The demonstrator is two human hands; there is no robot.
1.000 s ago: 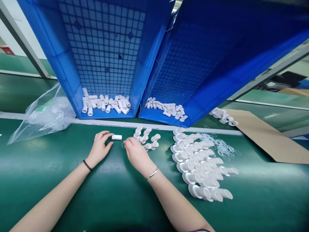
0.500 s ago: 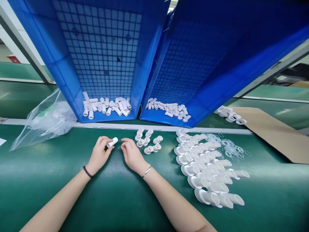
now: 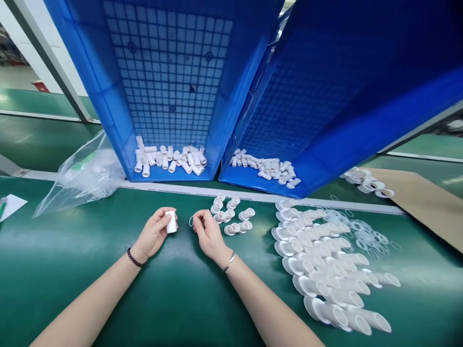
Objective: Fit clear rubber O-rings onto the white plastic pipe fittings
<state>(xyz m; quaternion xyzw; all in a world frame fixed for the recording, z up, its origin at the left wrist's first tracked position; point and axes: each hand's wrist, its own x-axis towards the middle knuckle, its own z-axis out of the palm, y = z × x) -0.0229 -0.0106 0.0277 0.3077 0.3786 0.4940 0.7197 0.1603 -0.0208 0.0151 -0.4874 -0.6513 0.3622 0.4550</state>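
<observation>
Between the thumb and fingers of my left hand is a short white plastic tube, held nearly upright above the green work surface. A thin clear ring is pinched in the fingertips of my right hand, just right of the tube and apart from it. Beside my right hand stands a small group of short white flanged tubes. Farther right, rows of longer white flanged tubes lean on the surface, with a loose pile of clear rings behind them.
Two tilted blue crates stand at the back, with white tubes lying in each. Left of them rests a clear plastic bag. At the right are a cardboard sheet and white flanged pieces. White paper lies far left.
My left hand has turned the white tube from slanted to nearly upright. My right hand has rotated and shows the ring more clearly. The whole view has shifted slightly.
</observation>
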